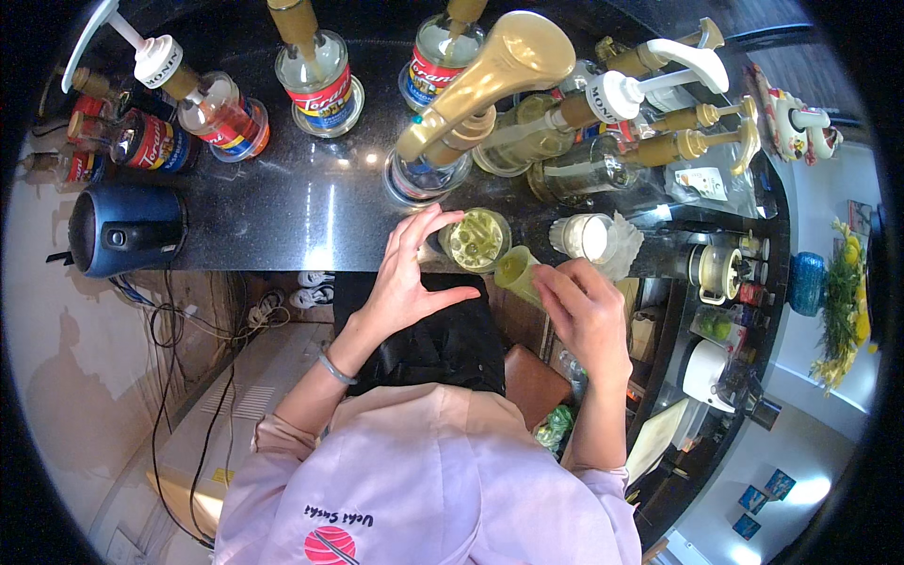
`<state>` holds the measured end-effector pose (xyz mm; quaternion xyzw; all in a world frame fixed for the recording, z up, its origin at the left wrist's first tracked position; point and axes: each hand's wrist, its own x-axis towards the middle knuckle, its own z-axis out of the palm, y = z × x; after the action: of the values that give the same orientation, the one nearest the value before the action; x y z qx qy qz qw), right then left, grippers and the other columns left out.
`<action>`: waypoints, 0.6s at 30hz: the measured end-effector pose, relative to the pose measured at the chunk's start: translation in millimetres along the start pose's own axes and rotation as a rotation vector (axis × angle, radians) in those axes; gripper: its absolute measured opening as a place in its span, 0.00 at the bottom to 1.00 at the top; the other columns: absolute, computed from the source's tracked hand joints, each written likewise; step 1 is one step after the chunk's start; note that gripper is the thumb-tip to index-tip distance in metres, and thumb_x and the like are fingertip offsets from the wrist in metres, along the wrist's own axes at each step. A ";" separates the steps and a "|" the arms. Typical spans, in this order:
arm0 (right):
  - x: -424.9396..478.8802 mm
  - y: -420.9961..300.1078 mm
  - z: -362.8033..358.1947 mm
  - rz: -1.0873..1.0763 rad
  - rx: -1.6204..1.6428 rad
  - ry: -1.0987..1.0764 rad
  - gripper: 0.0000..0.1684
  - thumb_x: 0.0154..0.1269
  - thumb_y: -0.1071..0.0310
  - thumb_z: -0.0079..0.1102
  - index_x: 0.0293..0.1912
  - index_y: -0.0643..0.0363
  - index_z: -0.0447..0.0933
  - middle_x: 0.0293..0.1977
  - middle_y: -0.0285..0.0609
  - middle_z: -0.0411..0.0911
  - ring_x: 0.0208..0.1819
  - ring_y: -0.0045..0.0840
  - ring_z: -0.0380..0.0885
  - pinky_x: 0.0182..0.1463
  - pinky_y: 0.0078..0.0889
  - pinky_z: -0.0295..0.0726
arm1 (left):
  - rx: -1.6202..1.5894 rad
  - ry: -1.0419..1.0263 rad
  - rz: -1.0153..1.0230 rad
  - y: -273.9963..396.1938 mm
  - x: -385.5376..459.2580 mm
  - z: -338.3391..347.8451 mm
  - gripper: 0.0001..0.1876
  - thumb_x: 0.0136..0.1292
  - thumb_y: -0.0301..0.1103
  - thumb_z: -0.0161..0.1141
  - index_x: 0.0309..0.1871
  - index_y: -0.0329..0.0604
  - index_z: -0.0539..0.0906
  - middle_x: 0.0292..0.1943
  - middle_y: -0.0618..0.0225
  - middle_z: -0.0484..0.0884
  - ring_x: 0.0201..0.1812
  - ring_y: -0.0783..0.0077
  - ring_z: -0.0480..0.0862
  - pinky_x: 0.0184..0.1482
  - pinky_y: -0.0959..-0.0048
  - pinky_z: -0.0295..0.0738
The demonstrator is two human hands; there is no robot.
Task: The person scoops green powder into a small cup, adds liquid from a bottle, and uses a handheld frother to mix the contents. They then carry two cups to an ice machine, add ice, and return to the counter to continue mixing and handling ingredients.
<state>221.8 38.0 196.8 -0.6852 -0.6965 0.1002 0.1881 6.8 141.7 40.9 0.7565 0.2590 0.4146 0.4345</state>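
A glass [474, 240] with greenish liquid and ice stands near the counter's front edge. Beside it, my left hand [402, 282] is spread with thumb and fingers wide apart, holding nothing. Its fingertips reach the glass's left rim; whether they touch it I cannot tell. My right hand [585, 314] grips a small green-tinted cup [517, 272] by its lower end. That cup is tilted, with its mouth turned toward the glass, and a little green residue shows inside. Behind my right hand stands a clear cup with white contents [587, 236].
Torani syrup bottles with pumps [318, 92] line the back of the black counter [282, 219]. A large gold pump [487, 78] overhangs the glass. At left sits a blue electric kettle [127, 229]. Cables [166, 339] hang below it. A side counter at right holds a white appliance [706, 374].
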 end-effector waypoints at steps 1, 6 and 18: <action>0.4 -1.2 0.6 -0.009 0.012 -0.009 0.13 0.63 0.75 0.74 0.48 0.58 0.87 0.35 0.43 0.80 0.33 0.39 0.85 0.37 0.42 0.85 | 0.000 -0.001 -0.002 -0.5 -0.2 0.0 0.67 0.47 0.45 0.89 0.84 0.45 0.52 0.72 0.57 0.80 0.72 0.45 0.75 0.77 0.47 0.63; 5.0 -8.4 3.7 -0.041 0.036 -0.029 0.14 0.62 0.75 0.74 0.48 0.58 0.88 0.36 0.43 0.79 0.33 0.38 0.84 0.36 0.42 0.85 | -0.021 0.005 -0.006 -0.5 -0.2 0.7 0.66 0.47 0.45 0.89 0.84 0.44 0.52 0.72 0.57 0.80 0.73 0.45 0.75 0.77 0.47 0.62; 35.4 -9.7 13.6 -0.055 0.027 0.037 0.12 0.64 0.74 0.74 0.48 0.57 0.87 0.35 0.43 0.79 0.32 0.39 0.83 0.36 0.42 0.84 | 0.012 -0.042 -0.016 0.5 0.2 -3.9 0.69 0.50 0.42 0.89 0.85 0.47 0.46 0.73 0.49 0.78 0.77 0.47 0.73 0.82 0.45 0.58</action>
<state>207.8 74.3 192.8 -0.6650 -0.7100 0.0918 0.2128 3.5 143.4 42.5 0.7653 0.2584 0.3936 0.4388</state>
